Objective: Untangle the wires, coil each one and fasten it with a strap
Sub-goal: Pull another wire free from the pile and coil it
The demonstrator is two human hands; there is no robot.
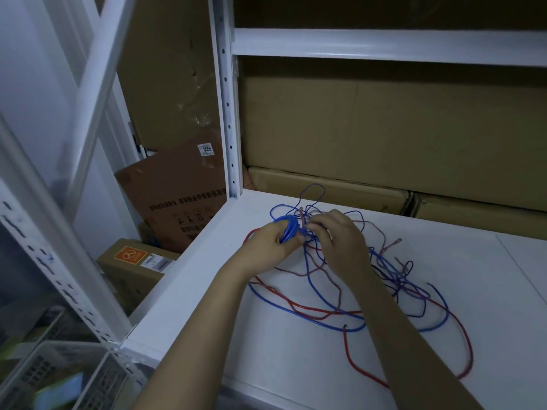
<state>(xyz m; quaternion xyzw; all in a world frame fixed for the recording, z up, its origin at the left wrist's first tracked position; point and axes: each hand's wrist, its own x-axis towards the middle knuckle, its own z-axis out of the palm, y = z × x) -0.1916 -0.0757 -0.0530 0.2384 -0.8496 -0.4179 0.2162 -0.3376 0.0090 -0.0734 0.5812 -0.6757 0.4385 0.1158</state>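
On the white shelf nearest us we count one loose tangle of wires: blue, red and pinkish strands, their number not separable. Two hands work at its far edge. The left hand grips one blue coil; the right hand pinches a strand beside it. Behind, we see two flat cartons.

Left hand: fingertips hidden behind the blue coil it grips. Right hand: fingertips curled out of sight among the tangled wires; what they pinch cannot be told. Plastic crate, left of and nearer than the hands: blurred, cut by the bottom edge. Cardboard boxes beyond the hands: cut by the right edge.
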